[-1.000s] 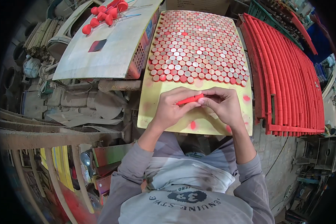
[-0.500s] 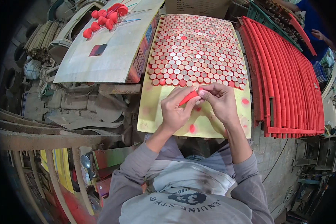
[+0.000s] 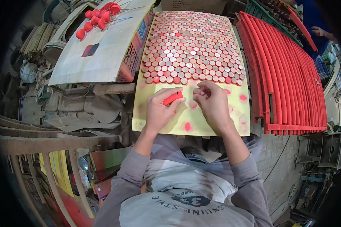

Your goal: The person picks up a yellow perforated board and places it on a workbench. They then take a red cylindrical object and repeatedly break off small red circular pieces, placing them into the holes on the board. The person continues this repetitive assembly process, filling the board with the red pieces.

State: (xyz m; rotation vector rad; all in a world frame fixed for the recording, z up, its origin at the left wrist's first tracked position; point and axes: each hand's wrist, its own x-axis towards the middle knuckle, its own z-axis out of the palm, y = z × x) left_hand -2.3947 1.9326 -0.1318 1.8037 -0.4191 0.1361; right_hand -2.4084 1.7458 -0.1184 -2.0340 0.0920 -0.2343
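Observation:
My left hand (image 3: 160,108) is closed around a short red cylinder (image 3: 172,99) with a visible seam near its end, like a stack of red-edged discs. Between the thumb and fingers of my right hand (image 3: 215,104) is a small disc (image 3: 196,91) with a pale face and a red edge. Both hands hover over the near part of a yellow board (image 3: 157,121). Beyond them, tightly packed rows of similar pale-faced discs (image 3: 191,49) cover the rest of that board. The right hand is close to the nearest row.
On the left, a white panel (image 3: 70,68) carries red cone-shaped pieces on thin sticks (image 3: 101,23). A rack of red rods (image 3: 288,75) stands on the right, with a green crate (image 3: 261,17) behind it. A person's hand (image 3: 319,31) shows at far right. Wooden rails (image 3: 60,143) lie at lower left.
My hands were together at the end of the red cylinder; now they are apart. The right hand has come away with a disc. The whole view has shifted slightly.

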